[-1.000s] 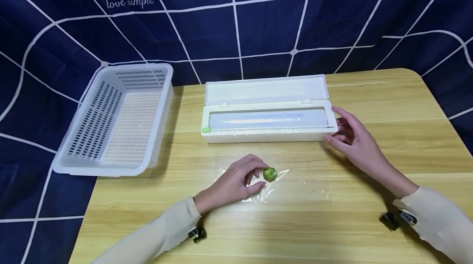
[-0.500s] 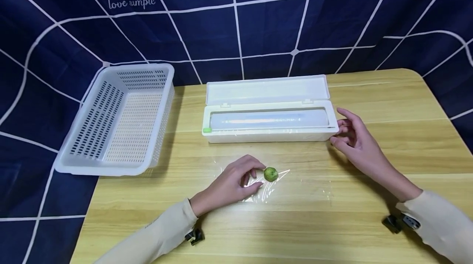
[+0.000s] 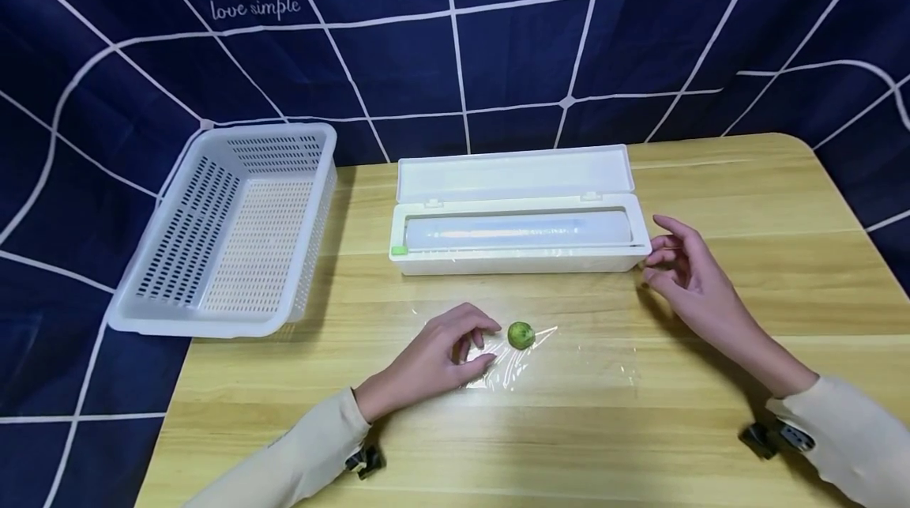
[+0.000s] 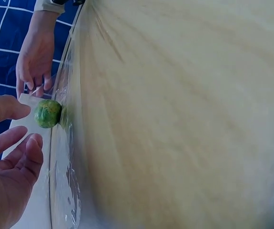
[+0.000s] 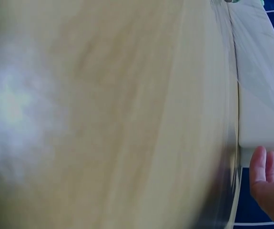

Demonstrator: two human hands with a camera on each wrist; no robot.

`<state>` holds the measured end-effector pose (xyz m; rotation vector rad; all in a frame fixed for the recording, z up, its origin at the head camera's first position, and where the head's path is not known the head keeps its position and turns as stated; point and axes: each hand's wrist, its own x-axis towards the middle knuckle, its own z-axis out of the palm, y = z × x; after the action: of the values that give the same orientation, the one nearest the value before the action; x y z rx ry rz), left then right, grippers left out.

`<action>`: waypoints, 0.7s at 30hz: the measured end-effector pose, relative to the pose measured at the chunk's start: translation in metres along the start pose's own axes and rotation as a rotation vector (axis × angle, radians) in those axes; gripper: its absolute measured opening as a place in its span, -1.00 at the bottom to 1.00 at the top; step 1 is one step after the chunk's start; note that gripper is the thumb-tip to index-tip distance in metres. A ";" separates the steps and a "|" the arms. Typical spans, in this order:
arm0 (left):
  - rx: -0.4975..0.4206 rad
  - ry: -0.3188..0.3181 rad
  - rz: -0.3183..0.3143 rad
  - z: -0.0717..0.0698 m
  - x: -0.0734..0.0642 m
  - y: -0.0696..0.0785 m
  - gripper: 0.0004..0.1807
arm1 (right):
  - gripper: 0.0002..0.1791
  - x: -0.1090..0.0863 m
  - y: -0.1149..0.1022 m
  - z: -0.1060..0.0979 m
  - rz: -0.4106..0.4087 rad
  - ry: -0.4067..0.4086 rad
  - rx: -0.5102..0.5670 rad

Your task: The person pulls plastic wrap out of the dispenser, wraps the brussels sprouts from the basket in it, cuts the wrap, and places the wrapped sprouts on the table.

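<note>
A small round green fruit (image 3: 521, 336), mottled with yellow, lies on a clear sheet of plastic wrap (image 3: 597, 358) spread over the table. Left of the fruit is my left hand (image 3: 434, 358), thumb and fingers bent loosely with a small gap to it. In the left wrist view the fruit (image 4: 48, 113) stands just past those fingertips. My right hand (image 3: 697, 287) is at the right end of a white plastic-wrap box (image 3: 522, 263), fingertips right at its corner, holding nothing. The box's lid (image 3: 515, 176) is tipped back, showing the wrap roll (image 3: 519, 230) inside.
A white perforated basket (image 3: 313, 231) stands at the back left of the wooden table (image 3: 768, 239). A green slider (image 3: 399, 250) sits at the box's front left corner. Dark blue cloth with white lines (image 3: 512, 50) hangs behind and beside the table.
My left hand has drawn back to the left, away from the fruit, which stays on the wrap. My right hand has eased off the box end, slightly to the right.
</note>
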<state>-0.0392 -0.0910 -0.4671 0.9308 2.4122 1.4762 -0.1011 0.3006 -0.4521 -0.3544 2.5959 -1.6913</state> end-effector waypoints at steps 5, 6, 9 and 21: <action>0.004 0.004 -0.002 0.003 0.003 0.000 -0.61 | -0.16 -0.001 0.001 0.001 -0.003 0.002 0.005; 0.003 0.003 0.001 0.003 0.004 0.001 -0.61 | -0.16 -0.001 0.000 0.001 -0.005 0.002 0.006; 0.002 -0.003 0.007 0.004 0.006 0.002 -0.62 | -0.17 -0.001 -0.001 0.002 -0.010 0.005 0.008; 0.046 0.026 0.002 0.010 0.016 0.005 -0.63 | -0.20 -0.007 -0.004 0.001 0.005 0.022 -0.009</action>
<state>-0.0451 -0.0729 -0.4644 0.9286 2.4742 1.4483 -0.0938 0.3000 -0.4499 -0.3313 2.6179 -1.6923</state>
